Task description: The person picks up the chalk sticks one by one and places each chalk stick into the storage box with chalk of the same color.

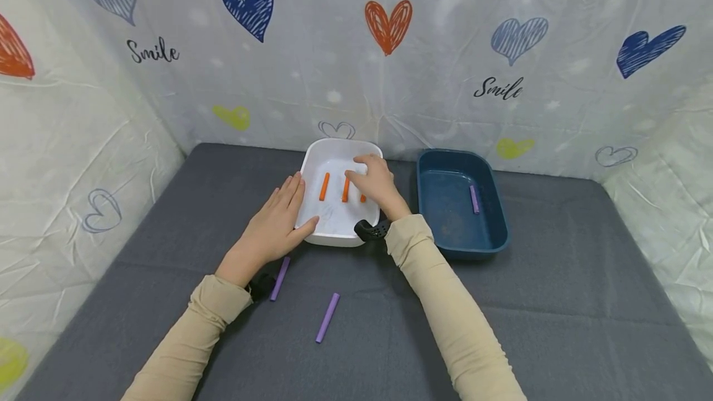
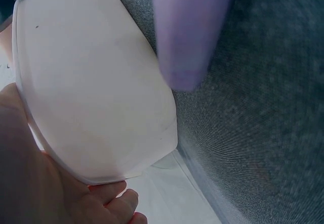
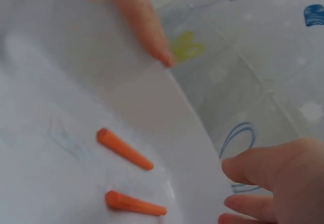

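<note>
A white tray (image 1: 334, 240) holds several items: orange chalk-like sticks (image 1: 324, 187), one of them partly hidden by the right hand. My left hand (image 1: 273, 224) rests along the tray's left side with straight fingers, its thumb near the front rim. In the left wrist view its fingers touch the tray's outer wall (image 2: 101, 92). Over the tray's right half is my right hand (image 1: 377, 184), thumb and index finger apart, with nothing visible between them. Its thumb is close to the middle orange stick (image 1: 346, 189). Two tapered orange sticks (image 3: 124, 149) show in the right wrist view.
Right of the white tray stands a dark blue tray (image 1: 501, 237) with one purple stick (image 1: 474, 199) inside. Two more purple sticks (image 1: 327, 318) lie on the grey cloth in front, one beside the left wrist. A printed curtain (image 1: 334, 67) rises behind.
</note>
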`<action>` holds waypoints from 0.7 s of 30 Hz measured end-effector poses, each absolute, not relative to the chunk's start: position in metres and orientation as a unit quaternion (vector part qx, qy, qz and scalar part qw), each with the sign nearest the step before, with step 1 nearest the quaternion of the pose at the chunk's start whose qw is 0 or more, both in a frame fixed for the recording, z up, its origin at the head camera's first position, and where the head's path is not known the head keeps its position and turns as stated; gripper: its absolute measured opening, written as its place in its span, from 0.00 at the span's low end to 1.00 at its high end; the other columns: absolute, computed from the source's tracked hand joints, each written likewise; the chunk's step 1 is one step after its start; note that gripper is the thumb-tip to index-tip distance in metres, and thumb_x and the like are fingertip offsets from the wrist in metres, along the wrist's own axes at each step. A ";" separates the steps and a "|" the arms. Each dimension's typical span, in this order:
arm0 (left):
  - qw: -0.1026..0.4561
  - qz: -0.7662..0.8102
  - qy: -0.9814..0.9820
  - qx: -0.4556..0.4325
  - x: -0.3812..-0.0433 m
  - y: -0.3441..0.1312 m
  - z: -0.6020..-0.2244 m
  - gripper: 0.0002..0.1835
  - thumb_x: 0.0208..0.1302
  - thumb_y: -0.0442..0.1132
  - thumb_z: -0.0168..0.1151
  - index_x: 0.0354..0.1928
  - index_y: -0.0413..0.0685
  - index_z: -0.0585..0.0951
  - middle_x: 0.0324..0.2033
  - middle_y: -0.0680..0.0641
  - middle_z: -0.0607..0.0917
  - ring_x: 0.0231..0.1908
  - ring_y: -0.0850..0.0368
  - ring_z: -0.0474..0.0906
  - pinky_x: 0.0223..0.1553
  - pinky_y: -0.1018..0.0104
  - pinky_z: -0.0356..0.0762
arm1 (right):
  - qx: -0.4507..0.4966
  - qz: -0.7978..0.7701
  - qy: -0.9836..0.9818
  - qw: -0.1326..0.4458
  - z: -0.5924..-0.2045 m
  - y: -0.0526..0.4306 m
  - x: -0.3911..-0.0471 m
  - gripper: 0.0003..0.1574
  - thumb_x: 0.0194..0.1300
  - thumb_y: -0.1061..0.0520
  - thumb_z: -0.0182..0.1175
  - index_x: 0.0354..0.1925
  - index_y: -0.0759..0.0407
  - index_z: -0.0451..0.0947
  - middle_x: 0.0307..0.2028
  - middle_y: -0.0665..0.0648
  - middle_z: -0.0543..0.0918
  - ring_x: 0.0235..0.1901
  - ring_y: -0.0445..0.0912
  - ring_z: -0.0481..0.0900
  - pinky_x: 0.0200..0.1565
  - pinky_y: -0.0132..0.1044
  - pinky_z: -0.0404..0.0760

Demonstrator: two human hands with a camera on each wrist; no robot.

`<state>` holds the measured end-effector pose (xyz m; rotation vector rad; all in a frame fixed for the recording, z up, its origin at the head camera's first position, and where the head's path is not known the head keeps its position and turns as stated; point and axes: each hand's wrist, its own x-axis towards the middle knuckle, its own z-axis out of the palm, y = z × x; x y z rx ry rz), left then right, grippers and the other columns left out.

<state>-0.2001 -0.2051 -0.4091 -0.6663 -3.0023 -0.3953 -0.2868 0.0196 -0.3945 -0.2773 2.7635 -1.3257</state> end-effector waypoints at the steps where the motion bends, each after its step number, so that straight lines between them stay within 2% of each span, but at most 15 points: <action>1: 0.019 -0.127 -0.968 -0.214 -0.200 -0.205 -0.409 0.45 0.75 0.58 0.44 0.76 0.30 0.45 0.77 0.36 0.42 0.76 0.42 0.36 0.74 0.45 0.41 | -0.085 -0.450 0.888 0.042 -0.392 0.021 -0.286 0.31 0.71 0.49 0.58 0.67 0.61 0.72 0.70 0.61 0.67 0.72 0.54 0.58 0.70 0.55 0.57; 5: 0.019 -0.127 -0.968 -0.214 -0.200 -0.206 -0.410 0.45 0.75 0.58 0.44 0.76 0.30 0.45 0.77 0.36 0.41 0.76 0.42 0.36 0.74 0.45 0.42 | -0.070 -0.506 0.856 0.081 -0.379 0.026 -0.281 0.33 0.72 0.48 0.57 0.69 0.60 0.69 0.70 0.59 0.67 0.70 0.54 0.62 0.67 0.50 0.65; 12: 0.015 -0.129 -0.969 -0.211 -0.200 -0.206 -0.410 0.45 0.75 0.59 0.44 0.76 0.31 0.44 0.77 0.36 0.41 0.76 0.42 0.36 0.74 0.45 0.41 | -0.074 -0.547 0.826 0.111 -0.362 0.040 -0.272 0.34 0.73 0.46 0.57 0.72 0.55 0.66 0.73 0.56 0.62 0.72 0.51 0.58 0.68 0.49 0.64; 16: 0.011 -0.129 -0.969 -0.209 -0.201 -0.207 -0.411 0.46 0.75 0.59 0.44 0.76 0.31 0.43 0.77 0.37 0.40 0.77 0.43 0.34 0.74 0.46 0.40 | -0.081 -0.579 0.803 0.113 -0.355 0.052 -0.264 0.34 0.73 0.46 0.57 0.72 0.53 0.65 0.74 0.54 0.61 0.74 0.49 0.56 0.69 0.48 0.63; 21: 0.011 -0.129 -0.969 -0.212 -0.202 -0.207 -0.412 0.46 0.75 0.59 0.44 0.76 0.32 0.43 0.77 0.37 0.39 0.77 0.44 0.34 0.74 0.46 0.39 | -0.103 -0.595 0.792 0.090 -0.348 0.069 -0.248 0.33 0.74 0.48 0.56 0.72 0.55 0.65 0.72 0.54 0.64 0.72 0.48 0.59 0.69 0.46 0.63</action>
